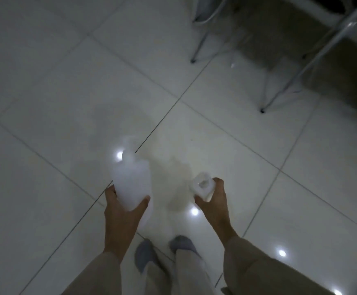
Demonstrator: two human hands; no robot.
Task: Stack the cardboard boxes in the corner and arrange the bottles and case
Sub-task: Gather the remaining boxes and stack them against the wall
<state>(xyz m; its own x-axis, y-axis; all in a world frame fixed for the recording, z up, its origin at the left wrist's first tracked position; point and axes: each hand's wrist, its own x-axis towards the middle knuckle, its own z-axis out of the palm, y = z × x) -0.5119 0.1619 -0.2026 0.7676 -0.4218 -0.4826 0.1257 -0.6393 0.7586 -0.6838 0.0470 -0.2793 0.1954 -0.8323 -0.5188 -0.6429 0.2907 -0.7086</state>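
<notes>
Labels unreadable: left grip (122, 206) clasps large bottle (131, 184), right grip (212, 200) clasps small bottle (203, 186).

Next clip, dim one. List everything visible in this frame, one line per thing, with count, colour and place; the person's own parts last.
large bottle: 1, translucent white, held above the floor, lower centre-left
small bottle: 1, translucent white, held lower centre-right
floor tiles: many, white and glossy, fill the frame, with ceiling-light reflections
metal furniture legs: several, silver, upper right, standing on the tiles
left hand: 1, grips the large bottle near its base
right hand: 1, grips the small bottle
sleeves: 2, beige, bottom edge
shoes: 2, grey, bottom centre
</notes>
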